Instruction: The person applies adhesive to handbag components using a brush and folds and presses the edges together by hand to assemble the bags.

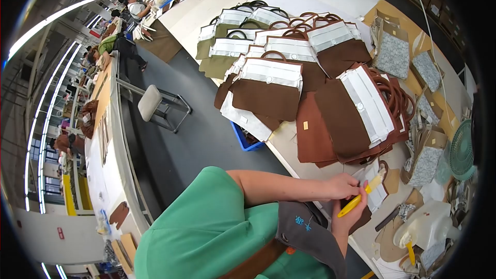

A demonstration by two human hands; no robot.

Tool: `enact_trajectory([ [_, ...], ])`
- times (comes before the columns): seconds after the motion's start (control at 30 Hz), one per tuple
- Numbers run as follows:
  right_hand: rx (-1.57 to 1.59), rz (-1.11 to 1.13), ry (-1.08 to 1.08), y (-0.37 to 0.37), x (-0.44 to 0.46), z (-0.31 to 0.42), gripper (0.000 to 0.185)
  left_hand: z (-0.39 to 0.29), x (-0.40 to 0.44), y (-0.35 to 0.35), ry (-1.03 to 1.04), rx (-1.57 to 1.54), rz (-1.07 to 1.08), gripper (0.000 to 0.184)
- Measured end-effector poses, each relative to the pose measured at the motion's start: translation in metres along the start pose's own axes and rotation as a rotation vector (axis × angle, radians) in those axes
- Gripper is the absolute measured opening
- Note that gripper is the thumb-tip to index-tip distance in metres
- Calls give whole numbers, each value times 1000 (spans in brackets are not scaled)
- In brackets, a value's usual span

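Note:
My right hand is closed round the yellow handle of a brush, whose pale bristles point up and right over a white panel. Just above it, my left hand has its fingers pressed together at the panel's near edge; what they hold is hidden. Beyond the hands lies a stack of reddish-brown and dark brown bag pieces with white strips and brown handles.
More brown and olive bag pieces lie farther up the table. Patterned pieces sit at the right, near a green round basket and a whitish container with another yellow brush. A blue bin stands below the table edge.

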State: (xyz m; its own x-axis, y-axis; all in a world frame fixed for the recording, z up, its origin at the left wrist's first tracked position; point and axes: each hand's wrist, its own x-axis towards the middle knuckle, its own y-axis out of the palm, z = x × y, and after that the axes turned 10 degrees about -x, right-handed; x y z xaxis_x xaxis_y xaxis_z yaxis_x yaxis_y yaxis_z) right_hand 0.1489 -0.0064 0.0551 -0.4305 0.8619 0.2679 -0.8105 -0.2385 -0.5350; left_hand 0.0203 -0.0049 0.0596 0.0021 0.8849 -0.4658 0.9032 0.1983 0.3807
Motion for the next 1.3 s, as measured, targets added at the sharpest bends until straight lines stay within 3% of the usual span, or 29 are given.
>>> enact_trajectory([
  [0.03,-1,0,0,-3,3,-4,66,-5,1,2,0,-1,0,31],
  [0.1,-6,-90,-2,-12,9,-13,54,-14,4,4,230,453,24,26],
  [0.17,164,-127,69,-14,12,-21,48,-18,3,7,275,500,-29,21],
  [0.23,31,-104,114,-25,19,-23,46,-20,8,5,446,652,-25,15],
  [0.27,-39,-129,92,-29,22,-23,45,-20,9,3,652,642,-122,14],
  [0.3,-45,-134,101,-31,27,-20,45,-24,8,2,853,623,-215,19],
  [0.33,-66,-177,48,-32,33,-16,45,-28,11,-5,878,642,-254,35],
  [0.37,-106,-225,9,-36,37,-14,46,-33,11,-8,859,588,-321,49],
  [0.43,-28,-248,1,-39,47,-4,43,-30,20,-15,689,635,-289,62],
  [0.47,-77,-255,-16,-44,52,2,44,-29,27,-19,662,725,-226,56],
  [0.5,-132,-258,-29,-49,56,7,44,-41,27,-18,422,641,-69,43],
  [0.53,-68,-275,-15,-52,58,11,45,-39,33,-17,439,593,-13,31],
  [0.6,35,-320,16,-59,59,16,46,-66,19,2,227,183,85,20],
  [0.63,78,-344,27,-63,57,15,47,-65,22,3,244,239,62,20],
  [0.67,136,-376,61,-66,55,11,47,-60,29,0,413,325,100,18],
  [0.7,200,-404,87,-69,52,5,48,-61,29,8,445,188,123,21],
  [0.77,192,-421,171,-79,45,-5,48,-73,21,26,174,-76,136,28],
  [0.87,165,-444,144,-93,44,-13,48,-72,19,40,101,-82,199,34],
  [1.03,42,-411,215,-104,48,-8,51,-60,26,57,191,25,210,35],
  [1.1,-89,-448,135,-106,53,-11,49,-58,28,62,220,96,227,36],
  [1.2,-47,-464,168,-109,55,-15,48,-60,29,66,242,168,222,37],
  [1.3,12,-402,209,-112,55,-9,49,-60,25,66,131,127,233,34],
])
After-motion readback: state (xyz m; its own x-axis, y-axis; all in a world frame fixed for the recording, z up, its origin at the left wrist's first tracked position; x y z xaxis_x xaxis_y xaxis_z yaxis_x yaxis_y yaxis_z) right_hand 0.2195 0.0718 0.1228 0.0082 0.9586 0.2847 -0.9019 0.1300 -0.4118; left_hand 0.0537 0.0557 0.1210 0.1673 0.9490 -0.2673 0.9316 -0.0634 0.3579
